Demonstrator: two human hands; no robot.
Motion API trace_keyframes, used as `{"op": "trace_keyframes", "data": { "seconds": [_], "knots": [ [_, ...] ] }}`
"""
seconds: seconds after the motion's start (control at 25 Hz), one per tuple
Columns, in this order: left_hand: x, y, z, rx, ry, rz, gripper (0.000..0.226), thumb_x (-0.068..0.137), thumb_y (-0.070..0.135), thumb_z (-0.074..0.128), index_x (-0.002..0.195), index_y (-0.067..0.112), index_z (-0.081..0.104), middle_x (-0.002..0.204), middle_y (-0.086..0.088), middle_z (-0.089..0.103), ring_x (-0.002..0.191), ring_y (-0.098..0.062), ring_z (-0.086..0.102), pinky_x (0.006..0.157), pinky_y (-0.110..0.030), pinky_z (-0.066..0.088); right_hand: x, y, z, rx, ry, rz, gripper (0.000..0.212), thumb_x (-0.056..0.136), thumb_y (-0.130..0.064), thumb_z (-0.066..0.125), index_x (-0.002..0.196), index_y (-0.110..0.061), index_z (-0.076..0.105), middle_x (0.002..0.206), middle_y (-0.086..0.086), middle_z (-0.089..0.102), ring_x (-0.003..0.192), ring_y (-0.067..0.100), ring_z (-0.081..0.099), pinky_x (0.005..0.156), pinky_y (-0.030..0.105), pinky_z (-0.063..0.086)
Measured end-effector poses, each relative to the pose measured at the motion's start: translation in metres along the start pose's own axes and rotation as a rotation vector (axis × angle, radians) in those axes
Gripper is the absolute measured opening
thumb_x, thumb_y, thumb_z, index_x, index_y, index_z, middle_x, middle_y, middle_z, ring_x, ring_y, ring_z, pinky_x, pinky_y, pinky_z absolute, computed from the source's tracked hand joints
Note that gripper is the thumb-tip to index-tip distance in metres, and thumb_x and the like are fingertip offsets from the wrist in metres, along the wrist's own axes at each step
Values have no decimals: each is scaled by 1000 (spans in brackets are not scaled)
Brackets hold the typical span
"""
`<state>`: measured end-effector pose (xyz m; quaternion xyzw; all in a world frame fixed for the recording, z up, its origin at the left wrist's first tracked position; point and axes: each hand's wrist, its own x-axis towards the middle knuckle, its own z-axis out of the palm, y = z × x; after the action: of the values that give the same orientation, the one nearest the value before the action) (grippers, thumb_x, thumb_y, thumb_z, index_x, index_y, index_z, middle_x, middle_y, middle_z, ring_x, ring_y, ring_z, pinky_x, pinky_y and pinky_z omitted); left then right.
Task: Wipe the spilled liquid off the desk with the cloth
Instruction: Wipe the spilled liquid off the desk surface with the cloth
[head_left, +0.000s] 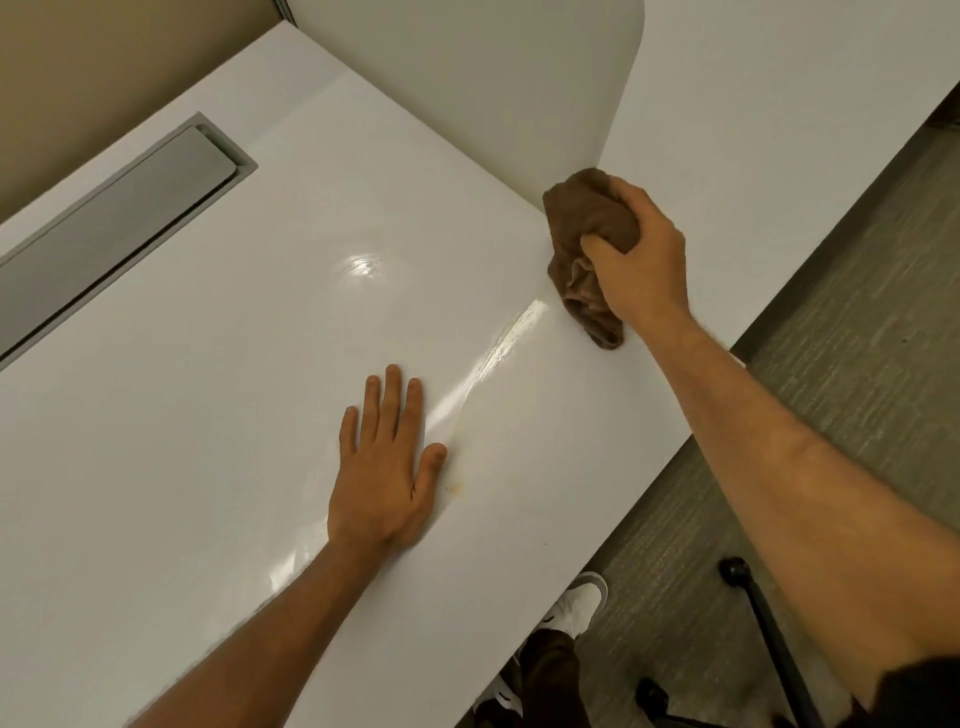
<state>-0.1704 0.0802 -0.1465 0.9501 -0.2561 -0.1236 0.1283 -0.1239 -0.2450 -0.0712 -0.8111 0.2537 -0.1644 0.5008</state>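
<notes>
Both bare forearms reach in from the bottom edge, closest to the lens. At about 6 o'clock of the view the left hand lies flat on the white surface, palm down, fingers straight and together, its grip wide and holding nothing. Just beside its thumb, toward 3 o'clock, a faint yellowish stain marks the top, and a shiny wet streak runs from there up toward 1 o'clock. Another glossy wet patch sits near the middle of the view.

At roughly 2 o'clock the right hand has its grip closed around a bunched brown cloth, fingers curled over the top of it. The cloth hangs down and touches the surface at the upper end of the streak, beside the foot of a white divider panel.

At 10 o'clock a grey recessed cable tray with a closed lid is set into the surface; its contents cannot be seen.

Below the edge, at 5 o'clock, a white shoe, grey carpet and a black chair base show.
</notes>
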Motion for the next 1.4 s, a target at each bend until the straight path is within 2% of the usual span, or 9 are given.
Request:
{"op": "trace_keyframes", "data": {
  "seconds": [0.16, 0.4, 0.52, 0.68, 0.76, 0.84, 1.0, 1.24, 1.4],
  "knots": [
    [2, 2, -2, 6, -14, -2, 71, 106, 54, 15, 167, 23, -2, 174, 3, -16, 160, -18, -18, 129, -42, -7, -1, 33, 33, -203, -119, 21, 86, 88, -38, 75, 158, -21, 30, 146, 7, 54, 127, 28, 58, 108, 53, 46],
    [2, 4, -6, 17, -30, -5, 73, 105, 55, 11, 166, 20, -3, 174, 0, -16, 160, -19, -18, 129, -42, -9, -5, 28, 49, -162, -263, -10, 73, 78, -19, 67, 149, -30, 49, 107, 5, 69, 93, 33, 69, 83, 53, 59],
    [2, 2, -5, -47, -7, -1, 74, 104, 55, 10, 166, 17, -4, 174, 1, -14, 160, -17, -16, 129, -39, -10, -40, 15, 68, -87, -392, -138, 69, 75, -12, 71, 142, -25, 58, 93, -13, 63, 86, 32, 65, 75, 48, 60],
    [-1, 0, -6, -350, 110, 4, 82, 104, 63, 4, 165, 10, 15, 173, 1, 12, 162, -12, 3, 129, -28, -4, -90, 16, 84, -96, -554, -337, 62, 72, -14, 73, 133, -17, 64, 112, -9, 69, 99, 10, 54, 91, 39, 48],
    [-1, -3, -6, -493, 176, -24, 85, 104, 65, 5, 163, 7, 26, 170, 1, 24, 159, -11, 15, 128, -24, 2, -116, 21, 84, -92, -617, -325, 57, 73, -20, 71, 130, -21, 65, 111, -4, 70, 104, 16, 56, 95, 37, 46],
    [-1, -5, -6, -551, 178, -50, 80, 106, 59, 10, 161, 4, 28, 168, -2, 27, 158, -13, 19, 130, -29, 5, -139, 26, 81, -90, -653, -338, 55, 73, -24, 69, 128, -20, 66, 114, 4, 71, 112, 25, 58, 105, 31, 36],
    [-3, -8, -7, -563, 178, -36, 87, 103, 66, 13, 159, 1, 29, 167, -3, 28, 158, -21, 21, 131, -37, 9, -176, 33, 66, -38, -746, -355, 51, 75, -31, 64, 124, -16, 68, 114, 4, 73, 112, 5, 54, 111, 5, 18],
    [-3, -7, -8, -450, 125, -13, 89, 100, 71, 21, 161, 6, 27, 169, -2, 23, 159, -17, 15, 129, -24, 1, -237, 49, 27, -10, -860, -245, 35, 76, -17, 78, 111, -20, 74, 113, -1, 76, 118, 12, 64, 120, 20, 24],
    [-1, -5, -6, -247, 19, 6, 84, 99, 63, 28, 166, 16, 7, 175, 1, 1, 161, -13, -5, 130, -33, -6, -232, 34, -9, 258, -683, 106, 37, 66, -13, 67, 99, -28, 79, 86, -6, 77, 80, 10, 73, 74, 30, 59]
  ]
}}
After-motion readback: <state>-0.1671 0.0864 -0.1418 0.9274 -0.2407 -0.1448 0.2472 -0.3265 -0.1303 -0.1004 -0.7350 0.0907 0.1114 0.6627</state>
